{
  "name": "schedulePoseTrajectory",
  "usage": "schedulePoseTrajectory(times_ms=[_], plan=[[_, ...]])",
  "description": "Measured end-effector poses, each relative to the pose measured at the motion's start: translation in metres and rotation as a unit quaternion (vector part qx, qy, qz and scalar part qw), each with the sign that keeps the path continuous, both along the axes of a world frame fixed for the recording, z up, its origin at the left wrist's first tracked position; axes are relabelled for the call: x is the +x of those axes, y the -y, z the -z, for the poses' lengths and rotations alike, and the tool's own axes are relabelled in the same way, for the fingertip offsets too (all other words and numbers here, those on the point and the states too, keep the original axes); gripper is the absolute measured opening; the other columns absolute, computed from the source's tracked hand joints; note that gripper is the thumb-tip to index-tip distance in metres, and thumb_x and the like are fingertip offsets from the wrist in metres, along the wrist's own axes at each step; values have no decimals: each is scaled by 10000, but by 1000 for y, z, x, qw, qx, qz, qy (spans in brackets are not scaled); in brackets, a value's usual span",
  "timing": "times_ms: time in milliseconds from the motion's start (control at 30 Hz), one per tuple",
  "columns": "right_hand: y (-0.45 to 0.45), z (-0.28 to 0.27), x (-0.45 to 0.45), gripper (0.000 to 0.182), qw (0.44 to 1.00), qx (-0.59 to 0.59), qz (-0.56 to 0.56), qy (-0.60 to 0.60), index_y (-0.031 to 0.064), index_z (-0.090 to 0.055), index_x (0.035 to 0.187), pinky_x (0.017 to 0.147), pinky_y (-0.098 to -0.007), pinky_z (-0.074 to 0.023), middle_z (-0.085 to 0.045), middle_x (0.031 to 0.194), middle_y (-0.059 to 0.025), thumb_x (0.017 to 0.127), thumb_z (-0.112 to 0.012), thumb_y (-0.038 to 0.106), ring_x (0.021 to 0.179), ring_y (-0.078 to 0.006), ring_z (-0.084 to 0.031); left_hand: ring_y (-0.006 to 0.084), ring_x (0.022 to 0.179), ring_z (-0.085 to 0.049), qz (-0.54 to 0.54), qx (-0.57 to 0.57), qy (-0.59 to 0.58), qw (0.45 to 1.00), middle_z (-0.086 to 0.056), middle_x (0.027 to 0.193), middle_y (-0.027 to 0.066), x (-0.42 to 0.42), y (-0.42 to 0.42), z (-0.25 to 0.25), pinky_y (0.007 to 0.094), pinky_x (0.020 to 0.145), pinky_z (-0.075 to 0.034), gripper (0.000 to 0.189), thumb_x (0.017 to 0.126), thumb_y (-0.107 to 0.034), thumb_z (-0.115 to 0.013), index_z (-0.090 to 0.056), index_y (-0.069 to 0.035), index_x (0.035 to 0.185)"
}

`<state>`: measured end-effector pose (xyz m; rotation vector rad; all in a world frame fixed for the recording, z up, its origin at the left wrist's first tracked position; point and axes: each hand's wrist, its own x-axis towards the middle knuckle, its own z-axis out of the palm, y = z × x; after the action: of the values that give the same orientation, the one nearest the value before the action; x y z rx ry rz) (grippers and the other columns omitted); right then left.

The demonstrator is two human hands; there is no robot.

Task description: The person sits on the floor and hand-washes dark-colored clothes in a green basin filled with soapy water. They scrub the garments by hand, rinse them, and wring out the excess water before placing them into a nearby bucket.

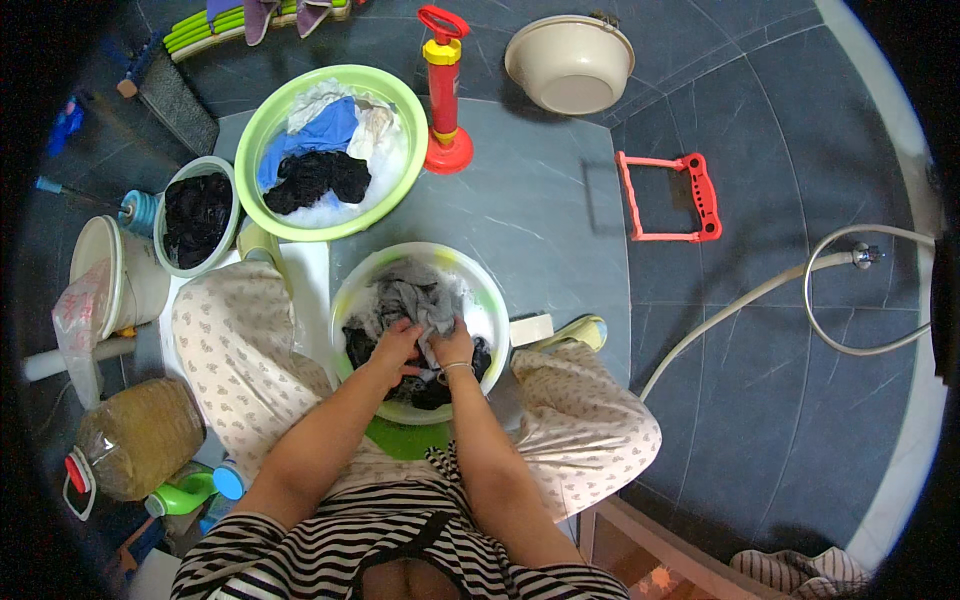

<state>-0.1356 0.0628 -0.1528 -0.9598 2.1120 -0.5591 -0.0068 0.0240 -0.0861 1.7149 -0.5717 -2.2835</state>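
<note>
Between my knees stands a round plastic basin (496, 300) holding suds, a grey cloth (411, 289) and dark, wet cloths (435, 393). My left hand (397, 349) grips the left side of the grey cloth over the basin. On its right side, my right hand (453, 346), with a bracelet at the wrist, is closed on the same cloth. The fingertips of both hands are partly hidden in the fabric. Beyond, to the left, a larger green basin (414, 180) contains foam with black, blue and white garments.
A small tub (160, 225) of black cloth stands left, near a white bucket (142, 277) and a large plastic jug (142, 439). A red plunger pump (444, 97) stands beyond the basin. A pale block (531, 330) lies by my right foot; a hose (720, 309) runs at right.
</note>
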Motion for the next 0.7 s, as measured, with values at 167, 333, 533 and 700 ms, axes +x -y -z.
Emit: schedulePoseTrajectory(times_ms=[167, 333, 533, 700], plan=[[12, -95, 43, 465, 991, -53, -124, -23, -7, -570, 1070, 809, -395, -448, -584, 1024, -237, 707, -599, 283, 950, -370, -567, 312, 1096, -466, -196, 113, -192, 955, -343, 1332, 159, 4, -1, 21, 472, 827, -434, 730, 803, -555, -512, -325, -75, 1320], [-27, -165, 73, 297, 977, -127, -171, 8, 16, -606, 907, 652, -397, -466, -616, 799, -191, 739, -588, 261, 730, -344, -605, 208, 992, -539, -213, 100, -377, 896, -523, 1170, 80, 15, 5, -11, 375, 794, -460, 498, 823, -413, -560, -507, -68, 1179], [-22, -113, 65, 272, 964, -251, -61, -61, 93, -610, 709, 550, -435, -466, -596, 650, -157, 767, -577, 356, 590, -355, -586, 212, 905, -568, -227, 71, -193, 952, -572, 1045, 91, 4, -10, -17, 376, 744, -474, 329, 850, -294, -546, -554, -61, 1081], [13, -69, 34, 270, 955, -248, 54, -155, 45, -609, 666, 496, -361, -422, -549, 622, -170, 786, -598, 287, 466, -273, -503, 245, 918, -563, -230, 49, -189, 953, -549, 1066, 120, -1, -13, 26, 412, 716, -476, 303, 866, -246, -518, -526, -15, 1062]])
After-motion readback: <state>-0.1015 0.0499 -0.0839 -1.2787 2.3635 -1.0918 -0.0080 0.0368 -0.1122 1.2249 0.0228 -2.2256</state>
